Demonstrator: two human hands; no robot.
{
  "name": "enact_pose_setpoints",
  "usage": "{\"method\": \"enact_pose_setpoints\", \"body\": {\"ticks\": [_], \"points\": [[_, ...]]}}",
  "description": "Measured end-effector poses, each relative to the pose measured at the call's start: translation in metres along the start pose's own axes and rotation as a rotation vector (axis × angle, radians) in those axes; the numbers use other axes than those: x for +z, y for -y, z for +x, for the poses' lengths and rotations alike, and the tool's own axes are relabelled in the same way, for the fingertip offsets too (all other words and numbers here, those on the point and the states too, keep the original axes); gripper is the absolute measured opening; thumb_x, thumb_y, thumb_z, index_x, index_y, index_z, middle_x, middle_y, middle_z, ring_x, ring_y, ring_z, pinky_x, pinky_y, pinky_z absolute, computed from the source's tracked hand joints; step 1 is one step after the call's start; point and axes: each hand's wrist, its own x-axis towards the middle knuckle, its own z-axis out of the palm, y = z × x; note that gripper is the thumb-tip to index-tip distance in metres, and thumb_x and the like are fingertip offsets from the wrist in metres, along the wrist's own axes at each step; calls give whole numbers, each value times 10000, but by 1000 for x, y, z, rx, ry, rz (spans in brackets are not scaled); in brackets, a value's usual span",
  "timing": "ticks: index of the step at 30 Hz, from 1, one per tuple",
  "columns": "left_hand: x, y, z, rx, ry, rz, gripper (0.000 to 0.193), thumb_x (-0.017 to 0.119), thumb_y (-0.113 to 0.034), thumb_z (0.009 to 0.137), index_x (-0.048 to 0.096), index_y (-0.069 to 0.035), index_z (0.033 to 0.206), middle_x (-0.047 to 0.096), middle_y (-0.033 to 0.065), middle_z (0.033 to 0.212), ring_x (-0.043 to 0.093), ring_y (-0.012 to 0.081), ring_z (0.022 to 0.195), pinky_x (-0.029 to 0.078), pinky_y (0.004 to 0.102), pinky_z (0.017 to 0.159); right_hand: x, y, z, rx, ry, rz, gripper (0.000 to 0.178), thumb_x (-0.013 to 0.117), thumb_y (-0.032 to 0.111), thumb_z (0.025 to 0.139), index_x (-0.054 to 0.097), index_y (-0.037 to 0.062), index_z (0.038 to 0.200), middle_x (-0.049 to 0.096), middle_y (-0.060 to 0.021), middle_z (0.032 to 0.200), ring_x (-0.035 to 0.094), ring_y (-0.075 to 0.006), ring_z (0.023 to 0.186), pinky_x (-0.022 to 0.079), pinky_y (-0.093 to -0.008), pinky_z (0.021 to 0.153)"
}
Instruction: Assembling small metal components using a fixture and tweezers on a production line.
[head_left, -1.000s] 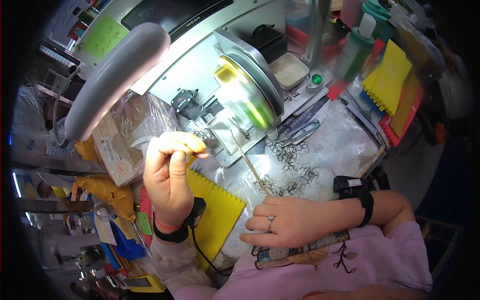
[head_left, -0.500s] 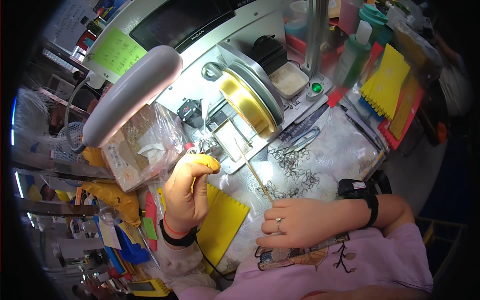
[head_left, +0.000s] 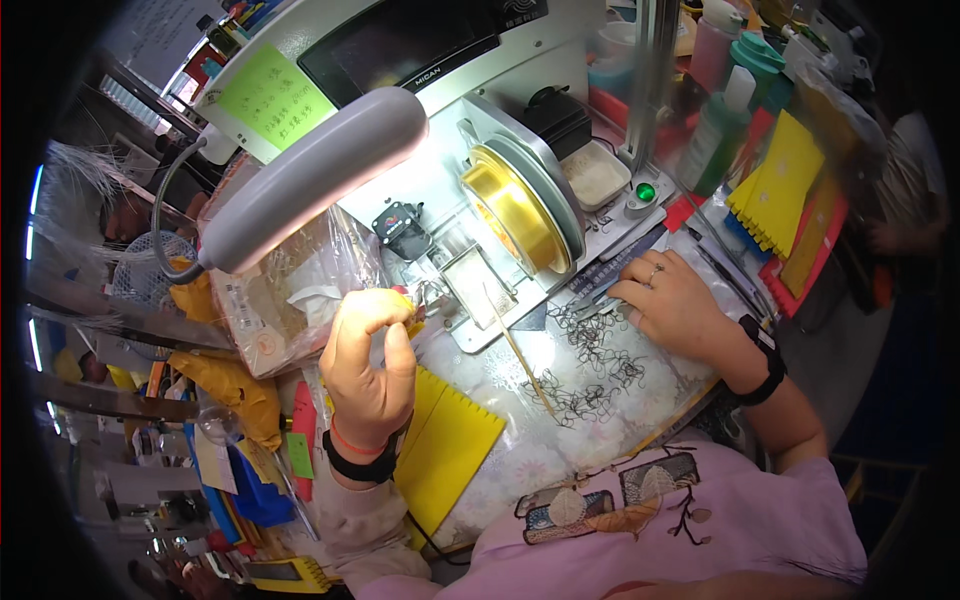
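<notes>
My left hand (head_left: pixel 368 365) is raised beside the machine, its index finger in a yellow cover. Thumb and index finger are curled together; what they pinch is too small to make out. Reaching to the right, my right hand (head_left: pixel 672 305) has its fingers closed over the handle end of the metal tweezers (head_left: pixel 590 308), which it partly hides. A thin tan stick (head_left: pixel 527 368) leans with its tip on the small rectangular tray (head_left: pixel 476 285) in front of the gold wheel (head_left: pixel 512 215). Many short dark curly threads (head_left: pixel 598 375) lie on the table between stick and right hand.
A white lamp (head_left: pixel 320 180) arches over the machine (head_left: pixel 550 60). Yellow zigzag-edged cards (head_left: pixel 450 445) lie by my left wrist, more (head_left: pixel 780 180) at far right. A plastic-wrapped box (head_left: pixel 270 320) stands left; a green bottle (head_left: pixel 715 140) stands back right.
My right hand has let go of the stick and moved right to the tweezers. The stick now lies leaning on the tray. My left hand stays near the machine; the whole view has shifted slightly.
</notes>
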Motion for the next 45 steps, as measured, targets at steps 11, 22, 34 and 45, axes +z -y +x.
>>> {"method": "enact_pose_setpoints", "body": {"ticks": [11, 22, 34, 45], "points": [[18, 1, 7, -29, -42, 556, 124, 652, 21, 761, 593, -6, 866, 506, 131, 832, 525, 305, 784, 436, 391, 700, 0, -4, 3, -43, -26, 70, 156, 660, 75, 679, 601, 94, 823, 591, -41, 941, 544, -251, 991, 411, -371, 882], [-2, -2, 12, -51, -66, 276, 57, 445, 7, 926, 499, 22, 914, 532, 189, 1051, 539, 270, 962, 446, 361, 839, -28, -2, -4, 150, 91, 291, 215, 553, -19, 732, 566, 34, 940, 574, -109, 916, 578, -323, 883, 454, -417, 774], [29, 5, 9, -187, -337, -608, 131, 581, -33, 892, 505, -39, 998, 558, 120, 1032, 483, 132, 709, 437, 270, 655, -34, 0, 3, 412, -701, 1058, 231, 453, -11, 915, 439, 39, 1140, 522, -48, 970, 492, -74, 782, 391, -221, 698], [14, -5, 15, 90, -48, 613, 174, 680, 41, 735, 633, -7, 895, 567, 124, 830, 504, 293, 755, 415, 369, 691, -9, 19, 3, 246, -819, 933, 218, 455, 255, 982, 536, 53, 991, 477, 1, 720, 382, -56, 622, 291, -205, 558]]}}
